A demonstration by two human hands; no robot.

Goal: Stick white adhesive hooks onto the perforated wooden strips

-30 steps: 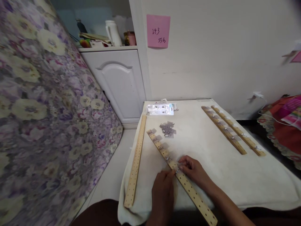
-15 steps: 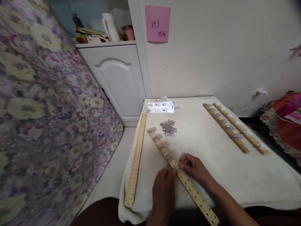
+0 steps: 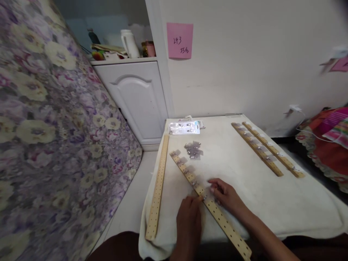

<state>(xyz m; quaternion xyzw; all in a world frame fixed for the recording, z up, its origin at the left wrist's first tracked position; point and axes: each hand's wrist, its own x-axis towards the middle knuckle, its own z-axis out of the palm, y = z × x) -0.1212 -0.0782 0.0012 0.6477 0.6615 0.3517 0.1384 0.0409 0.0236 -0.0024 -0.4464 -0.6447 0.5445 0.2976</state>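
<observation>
A long perforated wooden strip (image 3: 225, 223) lies slantwise on the cloth-covered table. Small metal clips with clear tabs sit along its far half. My left hand (image 3: 189, 217) grips the strip's near-left edge, its thumb beside the nearest metal clip (image 3: 204, 197). Just right of that clip, my right hand (image 3: 227, 195) is off the strip, index finger and thumb apart with nothing visible between them. Its other fingers are curled. Beyond the strip lies a small pile of loose clips with clear tabs (image 3: 193, 150).
A bare perforated strip (image 3: 157, 188) lies along the table's left edge. Two clip-bearing strips (image 3: 255, 148) lie at the right. Clear packaging (image 3: 184, 128) rests at the back, against the wall side. A floral curtain (image 3: 62, 145) hangs at the left.
My right fingers have let go of the nearest clip's clear tab and drawn slightly right, spreading apart. My left hand stays on the strip. The view has tilted up slightly.
</observation>
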